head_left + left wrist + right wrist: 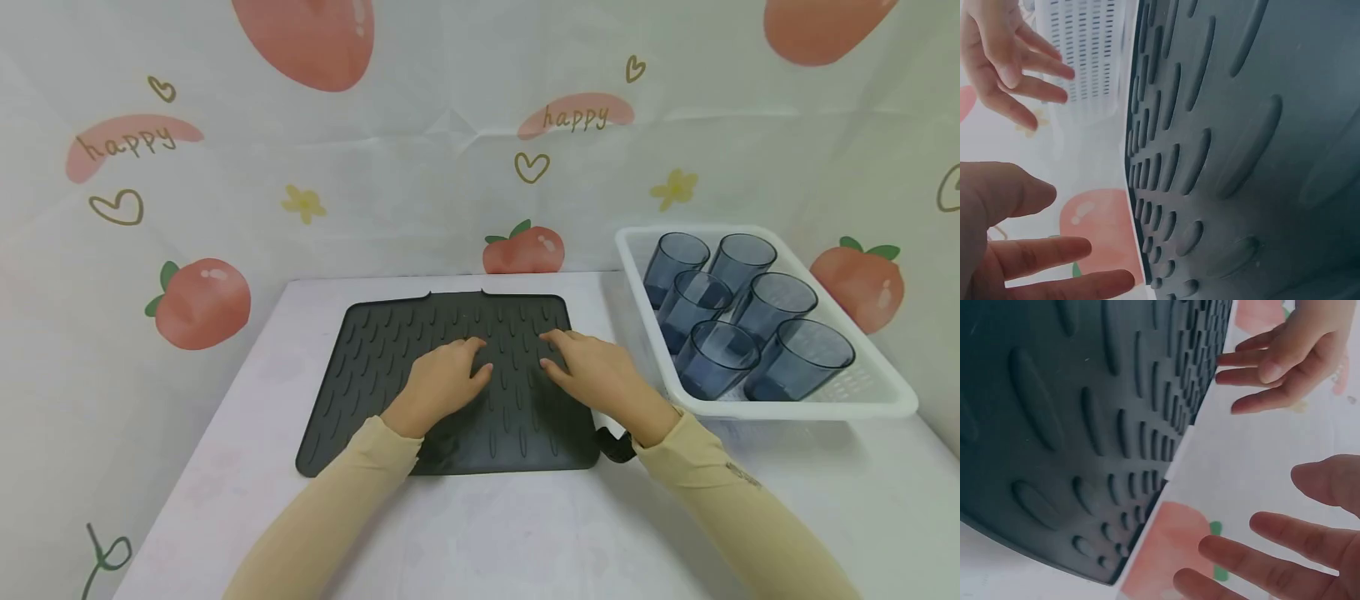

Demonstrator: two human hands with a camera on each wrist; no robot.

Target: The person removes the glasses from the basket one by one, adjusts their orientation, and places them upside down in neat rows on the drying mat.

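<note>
A black ridged drying mat (450, 383) lies flat on the white table. Over its middle hovers the left hand (442, 377), fingers relaxed and slightly bent, with nothing in its grasp. Facing it, above the mat's right part, the right hand (600, 377) holds nothing either, its thumb and fingers spread. Both wrist views show each hand with loose, separated fingers (1072, 284) beside the raised ridges of the mat (1097, 425). To the right of the right hand stands a white plastic basket (892, 392) with several blue-tinted glasses (798, 358) upright inside.
The white table (510, 533) reaches to a backdrop cloth (420, 208) printed with peaches and hearts. A black strap piece (617, 446) shows by the right wrist, near the mat's front right corner. Close beside the right forearm is the basket's front edge.
</note>
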